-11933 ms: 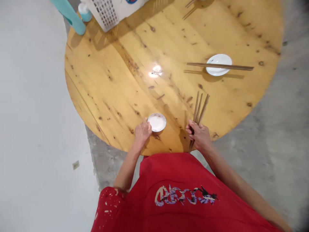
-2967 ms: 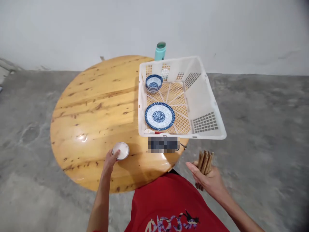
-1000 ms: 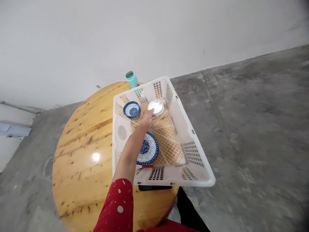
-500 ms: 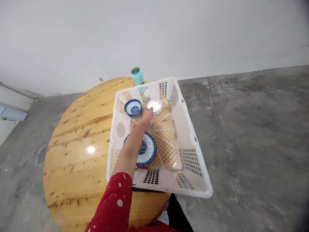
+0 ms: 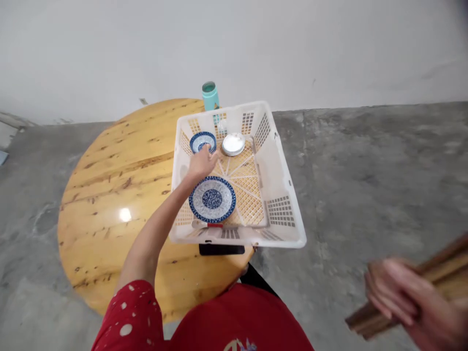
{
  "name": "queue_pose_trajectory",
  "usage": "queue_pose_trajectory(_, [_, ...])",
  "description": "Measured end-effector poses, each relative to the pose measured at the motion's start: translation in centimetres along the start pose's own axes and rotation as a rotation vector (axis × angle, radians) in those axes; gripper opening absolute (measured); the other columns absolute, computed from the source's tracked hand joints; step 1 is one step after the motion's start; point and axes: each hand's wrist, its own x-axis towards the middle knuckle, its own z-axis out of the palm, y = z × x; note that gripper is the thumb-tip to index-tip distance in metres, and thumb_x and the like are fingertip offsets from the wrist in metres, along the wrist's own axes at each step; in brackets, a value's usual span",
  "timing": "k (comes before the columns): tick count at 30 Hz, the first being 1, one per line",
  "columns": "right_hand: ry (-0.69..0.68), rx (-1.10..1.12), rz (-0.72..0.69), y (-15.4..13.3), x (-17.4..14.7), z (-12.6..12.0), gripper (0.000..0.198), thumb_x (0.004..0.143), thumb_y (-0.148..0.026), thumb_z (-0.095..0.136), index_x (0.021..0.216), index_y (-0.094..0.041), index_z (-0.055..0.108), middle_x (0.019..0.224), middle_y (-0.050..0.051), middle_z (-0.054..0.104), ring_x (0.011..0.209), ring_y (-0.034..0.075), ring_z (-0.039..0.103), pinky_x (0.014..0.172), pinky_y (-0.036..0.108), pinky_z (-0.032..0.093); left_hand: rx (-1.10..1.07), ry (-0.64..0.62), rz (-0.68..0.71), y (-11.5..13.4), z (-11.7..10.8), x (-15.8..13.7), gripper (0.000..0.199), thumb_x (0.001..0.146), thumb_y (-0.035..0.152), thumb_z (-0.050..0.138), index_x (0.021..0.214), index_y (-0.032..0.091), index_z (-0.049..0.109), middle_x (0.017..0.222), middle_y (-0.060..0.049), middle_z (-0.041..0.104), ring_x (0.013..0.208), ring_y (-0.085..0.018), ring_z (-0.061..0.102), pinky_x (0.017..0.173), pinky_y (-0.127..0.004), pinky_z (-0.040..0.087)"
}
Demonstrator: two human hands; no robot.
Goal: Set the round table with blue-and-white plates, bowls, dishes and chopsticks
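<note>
My left hand point(image 5: 204, 162) reaches into a white plastic basket point(image 5: 298, 214). Nothing is held in it, its fingers are partly spread, and it hovers by the near edge of the stacked blue-and-white bowls point(image 5: 197, 140); whether it touches them I cannot tell. Right of the bowls is a stack of small white dishes point(image 5: 234, 143). Below my wrist lies a large blue-patterned plate point(image 5: 212, 199), and a red-handled utensil point(image 5: 215, 225) rests in front of it. At the lower right, blurred by motion, my right hand point(image 5: 398, 292) is closed around a bundle of brown wooden chopsticks point(image 5: 448, 270).
The basket stands on a round wooden table point(image 5: 120, 195), near its right edge. Behind it stands an uncapped turquoise bottle point(image 5: 210, 99). A flat black object point(image 5: 222, 249) pokes out under the basket's front. Concrete floor point(image 5: 347, 180) and a white wall surround the table.
My left hand has left the small white dishes and moved left to the bowls. My right hand has come into view with the chopsticks. The view has shifted slightly.
</note>
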Motion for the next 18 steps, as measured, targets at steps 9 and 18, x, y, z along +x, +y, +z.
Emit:
queue_pose_trajectory(9, [-0.307, 0.199, -0.089, -14.5, 5.7, 11.2, 0.032, 0.09, -0.035, 0.07, 0.066, -0.02, 0.053, 0.053, -0.007, 0.03, 0.04, 0.006, 0.028, 0.038, 0.02, 0.034, -0.124, 0.482, -0.047, -9.0, -4.5, -23.0, 0.033, 0.098, 0.035, 0.051, 0.119, 0.016, 0.069, 0.109, -0.009, 0.076, 0.085, -0.017, 0.075, 0.084, -0.029, 0.056])
queue_pose_trajectory(18, [-0.027, -0.168, -0.011, -10.7, 18.9, 17.9, 0.031, 0.102, -0.015, 0.048, 0.072, -0.021, 0.044, 0.054, -0.007, 0.039, 0.042, 0.007, 0.037, 0.043, 0.019, 0.043, -0.556, 0.605, -0.859, -15.0, 2.0, -42.1, 0.04, 0.09, 0.049, 0.055, 0.105, 0.015, 0.071, 0.093, -0.009, 0.076, 0.081, -0.021, 0.076, 0.076, -0.034, 0.062])
